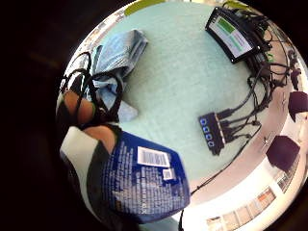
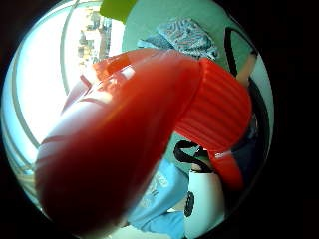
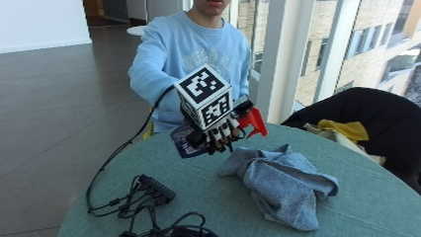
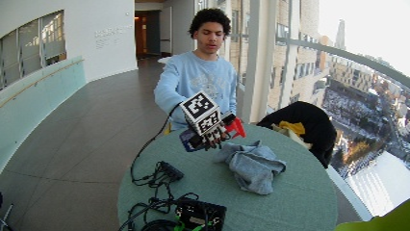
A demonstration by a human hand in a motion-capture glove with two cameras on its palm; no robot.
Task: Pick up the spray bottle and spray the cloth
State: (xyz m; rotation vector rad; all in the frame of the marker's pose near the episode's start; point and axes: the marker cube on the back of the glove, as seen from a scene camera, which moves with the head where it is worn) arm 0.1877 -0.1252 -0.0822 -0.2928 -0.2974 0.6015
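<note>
We counted one spray bottle (image 3: 197, 133) with a single red trigger head (image 3: 253, 121), one grey-blue cloth (image 3: 283, 185), one gloved right hand (image 3: 214, 131), one black USB hub (image 3: 156, 187), one small screen device (image 4: 202, 214), and one round green counter (image 3: 368, 202). One black jacket (image 3: 368, 116) lay over one chair.

Bright daylight comes in through the tall windows (image 4: 359, 72) beside the round table (image 4: 301, 192), and the far corridor behind the table is dimmer. Soft, faint shadows lie under the cloth (image 3: 283, 182). Pale glare streaks the red head of the spray bottle (image 2: 124, 149)
</note>
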